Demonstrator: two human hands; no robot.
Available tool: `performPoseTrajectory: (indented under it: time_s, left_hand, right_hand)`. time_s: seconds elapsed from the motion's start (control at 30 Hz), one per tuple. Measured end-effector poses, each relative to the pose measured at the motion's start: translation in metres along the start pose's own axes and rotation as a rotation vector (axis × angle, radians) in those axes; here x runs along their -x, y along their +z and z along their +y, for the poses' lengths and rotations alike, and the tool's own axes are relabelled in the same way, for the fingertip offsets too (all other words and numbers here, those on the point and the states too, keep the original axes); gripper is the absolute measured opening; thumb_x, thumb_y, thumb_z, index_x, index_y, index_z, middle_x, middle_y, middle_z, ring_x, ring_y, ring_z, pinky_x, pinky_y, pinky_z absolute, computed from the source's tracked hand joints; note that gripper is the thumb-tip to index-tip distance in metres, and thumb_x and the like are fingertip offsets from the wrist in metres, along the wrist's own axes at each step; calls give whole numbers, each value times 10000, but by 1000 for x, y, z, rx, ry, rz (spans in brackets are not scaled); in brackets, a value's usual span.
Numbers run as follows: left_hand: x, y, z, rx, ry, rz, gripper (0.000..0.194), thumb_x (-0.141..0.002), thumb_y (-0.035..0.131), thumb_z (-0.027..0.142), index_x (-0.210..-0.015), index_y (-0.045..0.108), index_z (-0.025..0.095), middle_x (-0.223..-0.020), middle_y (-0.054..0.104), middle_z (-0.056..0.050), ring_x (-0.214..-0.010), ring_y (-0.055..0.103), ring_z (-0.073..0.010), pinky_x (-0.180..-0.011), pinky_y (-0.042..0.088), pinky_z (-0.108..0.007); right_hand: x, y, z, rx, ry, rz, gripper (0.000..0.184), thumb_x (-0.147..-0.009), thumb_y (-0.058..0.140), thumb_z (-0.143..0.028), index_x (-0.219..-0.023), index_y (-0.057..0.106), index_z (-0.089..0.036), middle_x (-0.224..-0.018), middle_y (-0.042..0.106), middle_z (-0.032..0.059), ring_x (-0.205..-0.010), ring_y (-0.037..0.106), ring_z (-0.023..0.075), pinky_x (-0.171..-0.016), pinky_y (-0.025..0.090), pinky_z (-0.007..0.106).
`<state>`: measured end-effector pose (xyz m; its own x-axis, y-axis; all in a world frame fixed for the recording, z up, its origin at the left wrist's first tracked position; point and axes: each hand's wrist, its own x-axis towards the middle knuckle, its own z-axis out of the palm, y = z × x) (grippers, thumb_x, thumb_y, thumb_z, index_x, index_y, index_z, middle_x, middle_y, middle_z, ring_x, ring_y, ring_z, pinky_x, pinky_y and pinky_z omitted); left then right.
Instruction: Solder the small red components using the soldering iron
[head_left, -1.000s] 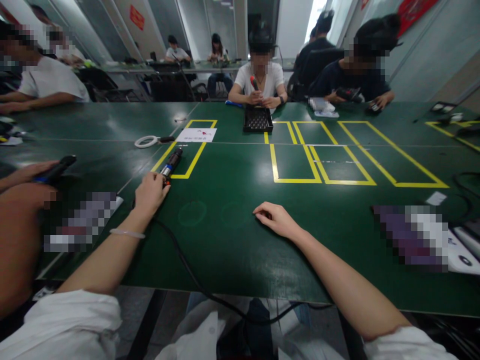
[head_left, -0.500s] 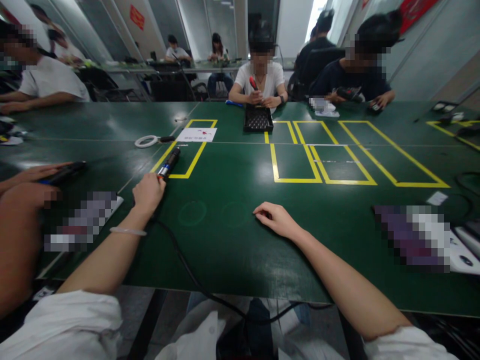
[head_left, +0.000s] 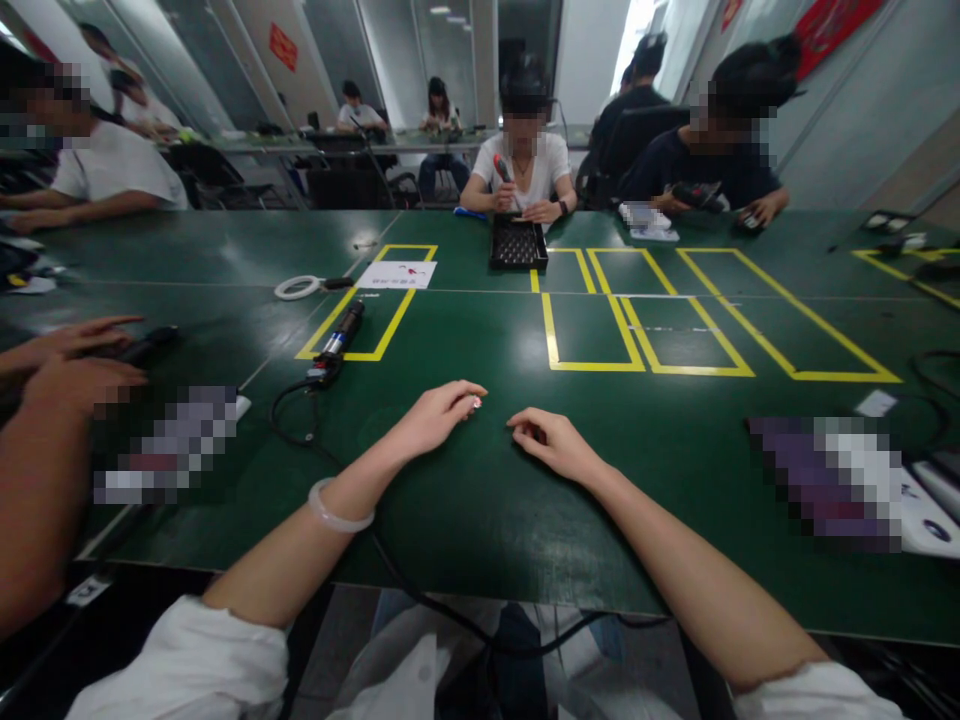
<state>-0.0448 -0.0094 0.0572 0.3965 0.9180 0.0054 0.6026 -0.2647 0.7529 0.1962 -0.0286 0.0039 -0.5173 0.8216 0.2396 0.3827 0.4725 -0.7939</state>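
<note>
My left hand [head_left: 444,415] is low over the green table, left of centre, its fingers loosely stretched and no tool in it. A small white and red spot shows at its thumb tip; I cannot tell what it is. Facing it across a narrow gap, my right hand [head_left: 551,440] rests on the tabletop with fingers loosely bent and apart, nothing visible in them. Beyond my left hand, a black corded cylindrical tool [head_left: 340,338] with a silver and blue band lies partly inside a yellow taped outline. Its black cable [head_left: 390,570] runs under my left forearm towards the table's front edge.
A printed white sheet [head_left: 397,275] and a white ring with a dark handle [head_left: 301,287] lie farther back. Opposite, a person works over a black tray [head_left: 517,243]. Another person's hands [head_left: 82,370] are at left. Blurred-out items [head_left: 832,480] lie at right.
My left hand has let go of the corded tool and moved right and nearer to my right hand. The tool now lies on the table. My right hand is nearly unchanged.
</note>
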Motion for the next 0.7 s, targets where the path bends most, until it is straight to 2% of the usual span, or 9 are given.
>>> performPoseTrajectory:
  time_s: [0.13,0.17,0.23,0.3,0.4,0.53,0.7]
  left_hand:
    - [2,30,13,164,49,-184,472,-904,481,384,-1333,488,187,-855,622,-19,-787,581,-151,-731,450,-275]
    - [2,35,13,187,57,-206,484,-900,492,375,-1344,475,183,-841,609,-14,-779,570,-149,-725,441,-273]
    - [1,41,10,229,65,-224,494,-893,507,361,-1349,464,175,-828,585,-10,-768,551,-145,-718,428,-271]
    - [1,44,6,274,67,-227,503,-889,521,356,-1353,454,173,-830,571,-9,-767,545,-143,-717,424,-271]
    - [2,48,1,336,68,-218,474,-889,539,361,-1320,464,176,-846,575,-15,-784,559,-143,-732,433,-275]
    - [3,50,0,426,61,-172,347,-860,606,381,-1122,529,167,-924,618,-42,-846,599,-146,-771,465,-283]
    - [4,50,2,365,81,-98,254,-841,636,362,-980,565,162,-942,646,-51,-878,629,-159,-817,490,-302]
  right_hand:
    - [1,1,-3,-122,-10,-29,376,-836,669,-266,-1167,504,-199,-883,637,1,-646,565,104,-612,456,225]
    - [1,2,-4,-117,-19,-35,354,-834,674,-273,-1141,514,-197,-870,631,-1,-645,562,104,-609,453,224]
    - [0,2,-5,-69,-44,-41,177,-876,622,-270,-1025,562,-195,-816,614,-5,-656,555,108,-622,445,226]
    - [0,3,-6,-48,-57,-42,99,-901,589,-272,-956,582,-190,-789,603,-3,-658,548,111,-620,438,227]
    - [-1,2,-7,-52,-59,-39,112,-901,596,-285,-951,588,-185,-787,600,-1,-649,544,111,-610,434,225]
    - [0,0,-6,-47,-35,-3,93,-898,591,-258,-955,582,-186,-780,600,-2,-658,545,116,-617,433,229]
    - [-1,-1,-2,-54,-28,43,87,-883,605,-252,-940,585,-189,-806,592,4,-669,545,118,-615,438,234]
